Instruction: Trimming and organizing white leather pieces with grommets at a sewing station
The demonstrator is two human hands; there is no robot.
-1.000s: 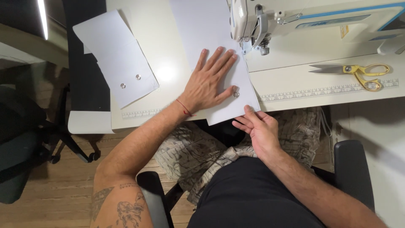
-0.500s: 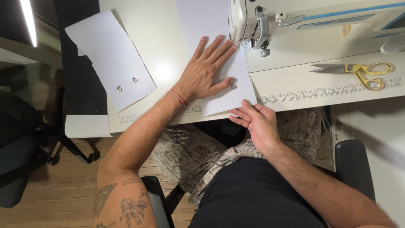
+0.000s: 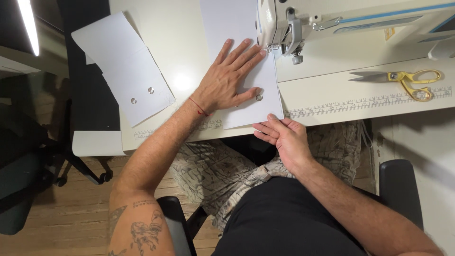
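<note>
white table [image 3: 185, 61]: left hand [image 3: 227, 83] flat on sheet [image 3: 237, 28], right hand [image 3: 284, 137] at edge.

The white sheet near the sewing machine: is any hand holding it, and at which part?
Neither grips it. The left hand presses flat on the white sheet; the right hand touches its near corner with its fingertips.
</note>
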